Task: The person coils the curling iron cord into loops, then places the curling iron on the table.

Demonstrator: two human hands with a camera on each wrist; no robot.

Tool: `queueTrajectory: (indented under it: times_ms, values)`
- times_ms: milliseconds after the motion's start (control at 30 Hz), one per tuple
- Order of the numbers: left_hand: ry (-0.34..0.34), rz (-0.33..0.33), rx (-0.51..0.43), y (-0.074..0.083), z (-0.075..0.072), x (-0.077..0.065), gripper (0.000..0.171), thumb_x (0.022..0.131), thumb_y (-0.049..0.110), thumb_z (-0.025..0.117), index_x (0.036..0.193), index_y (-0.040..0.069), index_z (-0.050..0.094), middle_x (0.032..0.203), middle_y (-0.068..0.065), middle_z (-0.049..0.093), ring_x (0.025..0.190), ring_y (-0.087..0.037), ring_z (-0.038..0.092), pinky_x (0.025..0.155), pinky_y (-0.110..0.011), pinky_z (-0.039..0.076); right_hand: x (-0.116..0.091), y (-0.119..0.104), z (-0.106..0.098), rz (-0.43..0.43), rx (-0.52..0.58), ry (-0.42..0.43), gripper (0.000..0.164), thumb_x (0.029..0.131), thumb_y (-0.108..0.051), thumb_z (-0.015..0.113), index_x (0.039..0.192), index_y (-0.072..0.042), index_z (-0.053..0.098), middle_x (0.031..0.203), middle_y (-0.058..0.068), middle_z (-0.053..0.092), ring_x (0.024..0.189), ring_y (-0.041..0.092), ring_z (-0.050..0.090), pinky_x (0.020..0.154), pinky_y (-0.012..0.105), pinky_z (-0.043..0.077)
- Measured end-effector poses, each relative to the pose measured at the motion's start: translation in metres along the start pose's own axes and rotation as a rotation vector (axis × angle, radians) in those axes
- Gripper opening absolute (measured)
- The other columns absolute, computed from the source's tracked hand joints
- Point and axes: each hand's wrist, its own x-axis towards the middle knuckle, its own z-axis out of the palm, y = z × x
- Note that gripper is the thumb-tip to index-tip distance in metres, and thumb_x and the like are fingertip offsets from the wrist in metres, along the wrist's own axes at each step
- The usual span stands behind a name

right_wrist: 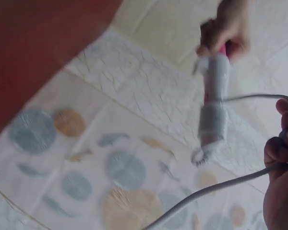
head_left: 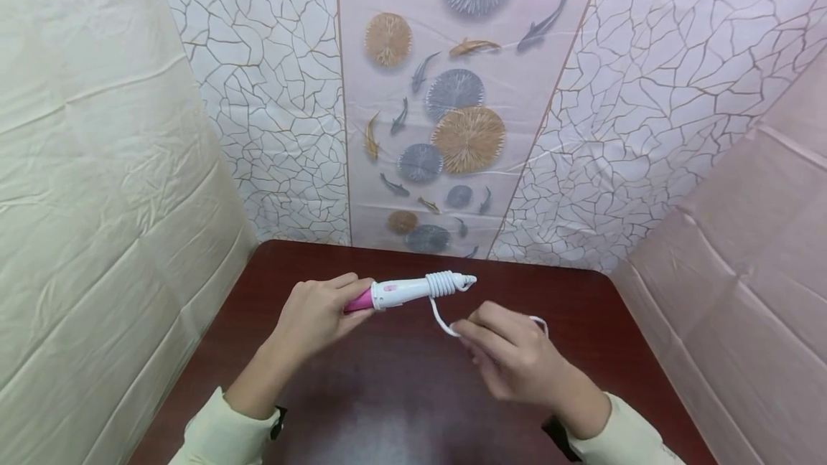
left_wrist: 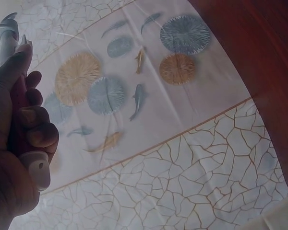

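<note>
My left hand (head_left: 316, 313) grips a curling iron (head_left: 402, 293) by its pink barrel. The iron's white handle points right, held above the table. Several turns of white cord (head_left: 441, 283) are wound round the handle near its end. From these turns a length of cord runs down to my right hand (head_left: 520, 354), which pinches it between curled fingers. More cord (right_wrist: 206, 191) trails from the right hand in the right wrist view. In the left wrist view the barrel's white tip (left_wrist: 36, 170) sticks out below my left hand's curled fingers (left_wrist: 42, 134).
A dark red-brown table (head_left: 400, 393) lies under both hands. Behind it hangs a cloth (head_left: 426, 185) printed with fish and round shapes. Pale cloth walls stand on the left (head_left: 97, 163) and right (head_left: 743, 235).
</note>
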Motion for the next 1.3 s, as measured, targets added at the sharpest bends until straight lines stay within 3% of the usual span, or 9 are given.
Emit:
queueTrajectory:
  times_ms: [300,633,933,1300]
  values:
    - [0.003,0.095,0.007,0.011,0.006,0.002,0.042,0.08,0.036,0.099,0.114,0.024,0.078,0.086,0.01,0.066,0.058,-0.007,0.05,0.05,-0.027,0.042,0.019,0.023,-0.005,-0.007,-0.123,0.037,0.023,0.102,0.005,0.056,0.105,0.011,0.078,0.087,0.012,0.067,0.07,0.018,0.059,0.061,0.022,0.049]
    - [-0.006,0.174,0.027,0.023,0.001,0.003,0.044,0.08,0.04,0.099,0.116,0.025,0.078,0.086,0.011,0.066,0.06,-0.005,0.051,0.051,-0.024,0.043,0.013,0.047,-0.011,0.078,-0.224,0.0,0.022,0.109,-0.004,0.061,0.111,0.006,0.08,0.091,0.011,0.068,0.072,0.016,0.059,0.06,0.024,0.05]
    - [0.03,0.243,0.008,0.029,-0.002,0.003,0.043,0.081,0.039,0.099,0.115,0.023,0.077,0.079,0.011,0.058,0.06,-0.001,0.044,0.051,-0.018,0.036,0.005,0.059,-0.009,0.161,-0.229,-0.021,0.024,0.111,-0.017,0.067,0.108,0.004,0.08,0.092,0.01,0.07,0.073,0.018,0.067,0.066,0.029,0.058]
    - [0.05,0.308,0.015,0.035,-0.006,0.001,0.044,0.081,0.038,0.099,0.117,0.023,0.078,0.08,0.011,0.061,0.06,-0.001,0.048,0.05,-0.016,0.038,-0.011,0.074,-0.004,0.244,-0.107,-0.005,0.023,0.109,-0.021,0.071,0.106,0.0,0.079,0.093,0.008,0.07,0.073,0.014,0.064,0.065,0.026,0.053]
